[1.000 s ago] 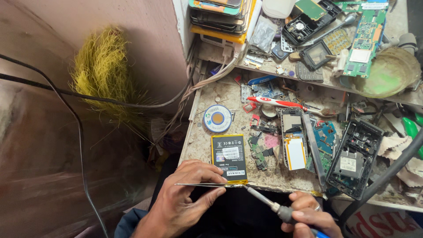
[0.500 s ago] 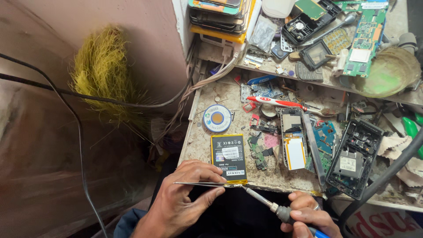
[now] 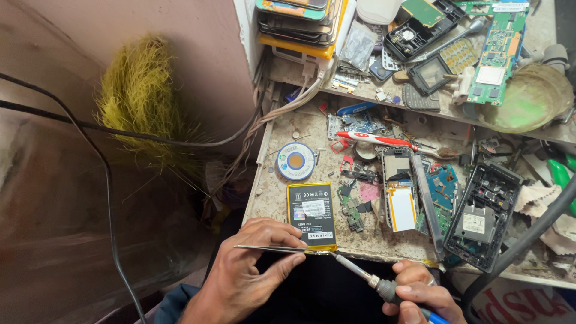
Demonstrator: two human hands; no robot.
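- The left hand (image 3: 252,270) is pinching thin metal tweezers (image 3: 270,248) between thumb and fingers, apparently to steady something small at the near edge of the flat battery (image 3: 311,215); what the tips are gripping is too small to tell.
- The right hand (image 3: 420,297) is clasping a soldering iron (image 3: 360,273) by its handle, angling the tip up to meet the tweezer tips at that same near edge of the battery.
- The battery is lying flat at the front of the workbench (image 3: 273,192), overhanging slightly towards the person, likely so its contacts are reachable.
- It is looking black-faced with a yellow border and pale labels.
- Just beyond the battery, a solder spool (image 3: 295,161) is sitting; to its right, opened phone bodies (image 3: 483,213) are lying.
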